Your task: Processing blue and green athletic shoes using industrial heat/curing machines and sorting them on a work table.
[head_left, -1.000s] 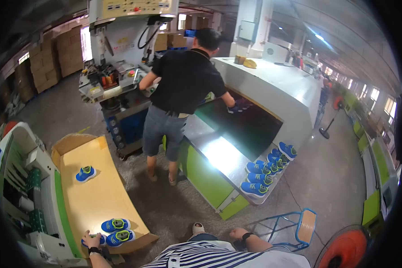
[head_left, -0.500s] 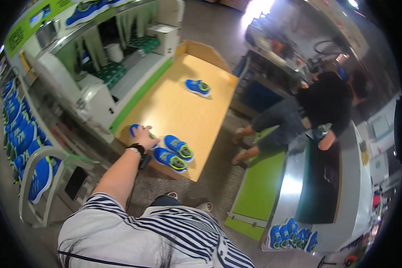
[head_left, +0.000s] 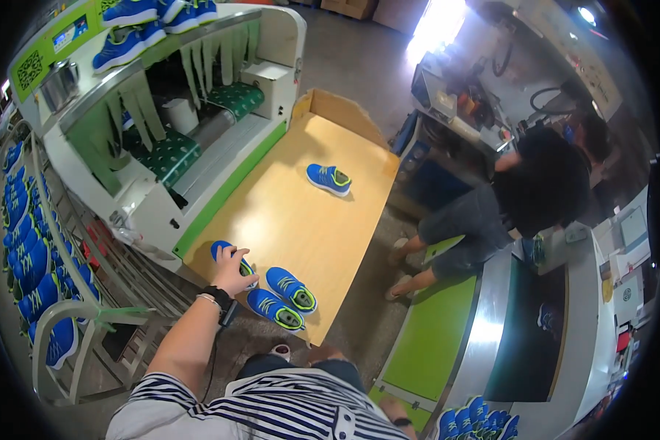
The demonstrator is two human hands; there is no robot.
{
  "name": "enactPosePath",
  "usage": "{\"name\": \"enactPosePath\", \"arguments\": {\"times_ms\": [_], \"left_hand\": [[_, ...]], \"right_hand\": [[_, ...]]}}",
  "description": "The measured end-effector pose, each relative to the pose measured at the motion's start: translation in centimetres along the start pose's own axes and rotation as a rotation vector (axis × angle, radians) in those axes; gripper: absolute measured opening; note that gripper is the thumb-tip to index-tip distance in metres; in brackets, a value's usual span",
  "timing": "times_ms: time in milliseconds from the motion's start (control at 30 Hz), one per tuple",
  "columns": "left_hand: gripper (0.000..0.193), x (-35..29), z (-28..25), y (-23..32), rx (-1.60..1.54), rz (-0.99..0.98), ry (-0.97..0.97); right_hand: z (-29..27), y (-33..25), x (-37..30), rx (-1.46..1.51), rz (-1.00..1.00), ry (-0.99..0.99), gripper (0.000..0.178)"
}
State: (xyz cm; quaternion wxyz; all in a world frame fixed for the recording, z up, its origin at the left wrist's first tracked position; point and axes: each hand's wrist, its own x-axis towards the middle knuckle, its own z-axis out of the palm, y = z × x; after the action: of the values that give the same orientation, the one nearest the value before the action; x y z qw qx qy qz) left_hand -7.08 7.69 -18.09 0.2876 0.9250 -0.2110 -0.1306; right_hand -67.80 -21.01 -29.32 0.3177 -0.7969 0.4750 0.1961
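Left hand (head_left: 232, 273) stays spread over the same blue shoe (head_left: 220, 248), partly hiding it, near left on the desk (head_left: 282, 205); grip unclear.

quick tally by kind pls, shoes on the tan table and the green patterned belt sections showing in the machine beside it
Blue shoes, one under the left hand: 4
Green belt sections: 2
Total: 6
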Motion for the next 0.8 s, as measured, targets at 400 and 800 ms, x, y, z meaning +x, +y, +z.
{"name": "enactPosePath", "arguments": {"times_ms": [400, 800], "left_hand": [[0.088, 2.5, -3.5, 1.5, -0.006, -0.090, -0.029], [0.060, -3.8, -2.3, 7.2, -0.095, -0.387, 0.453]], "right_hand": [[-20.7, -35.9, 25.7, 0.114, -0.704, 0.041, 0.036], [-17.1, -61.3, 38.3, 0.062, -0.919, 0.238, 0.054]]}}
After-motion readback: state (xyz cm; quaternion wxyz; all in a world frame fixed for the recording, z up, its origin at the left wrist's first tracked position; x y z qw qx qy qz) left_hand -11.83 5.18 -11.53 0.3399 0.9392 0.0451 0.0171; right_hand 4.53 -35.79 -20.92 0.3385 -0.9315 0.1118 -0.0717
